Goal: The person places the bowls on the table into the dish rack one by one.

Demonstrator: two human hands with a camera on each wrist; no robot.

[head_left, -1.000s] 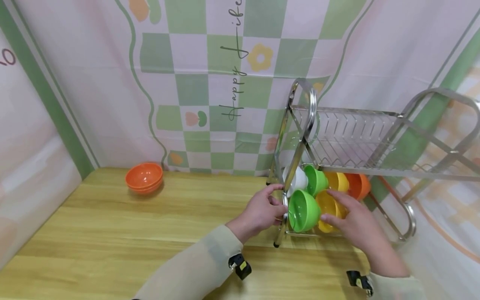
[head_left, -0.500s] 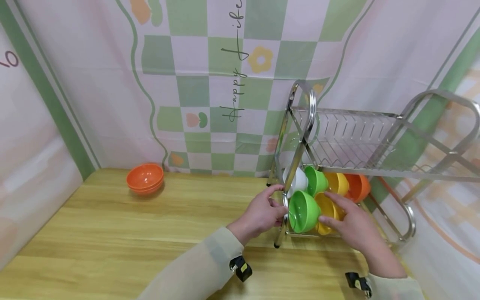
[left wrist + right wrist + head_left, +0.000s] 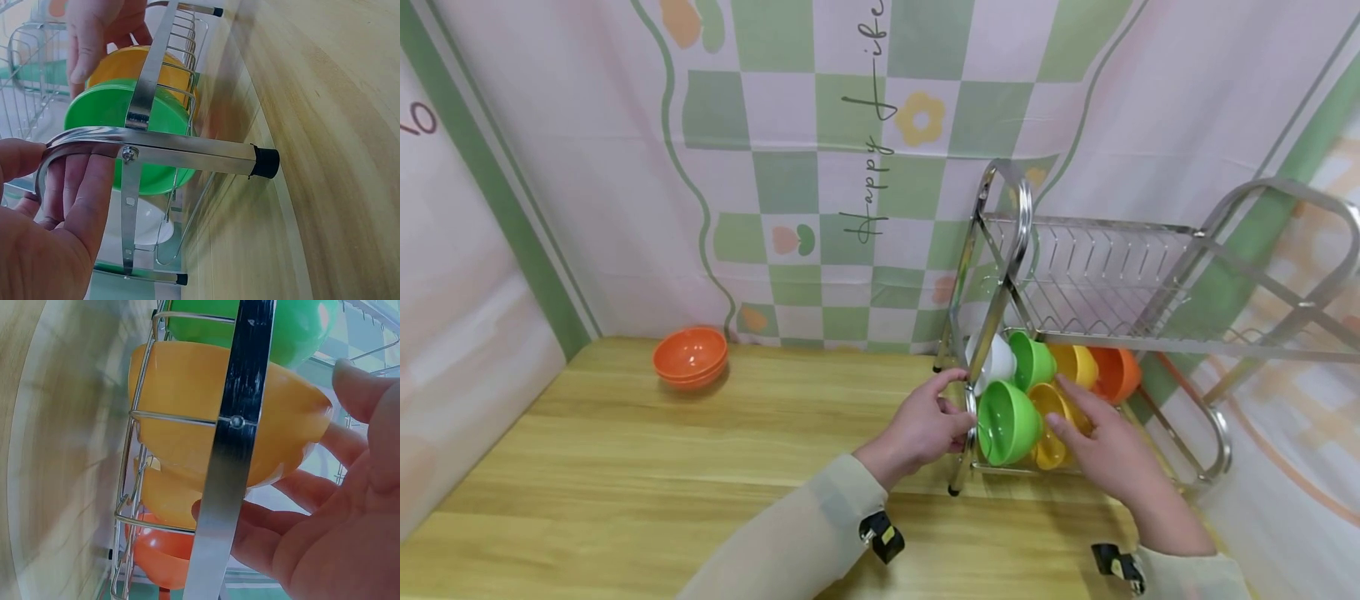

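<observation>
In the head view my left hand (image 3: 923,423) holds the near left upright of a metal dish rack (image 3: 1112,343). The left wrist view shows its thumb and fingers around the tube. My right hand (image 3: 1108,442) is at the front yellow bowl (image 3: 1049,417) on the lower shelf. In the right wrist view its fingers lie along the yellow bowl (image 3: 181,403), and the thumb stands apart from it. Left of that bowl, a green bowl (image 3: 1011,423) rests tilted on its side. Behind them stand a white bowl (image 3: 996,364), another green bowl (image 3: 1032,360), a yellow bowl (image 3: 1077,365) and an orange bowl (image 3: 1117,373).
Two stacked orange bowls (image 3: 691,357) sit at the back left of the wooden table (image 3: 625,483). The rack's upper wire shelf (image 3: 1112,283) overhangs the back row of bowls. A patterned curtain (image 3: 850,167) hangs behind the table.
The front yellow bowl has shifted slightly left, against the green one. My right thumb has come off its rim, and the hand has drawn a little right. The left hand has not moved.
</observation>
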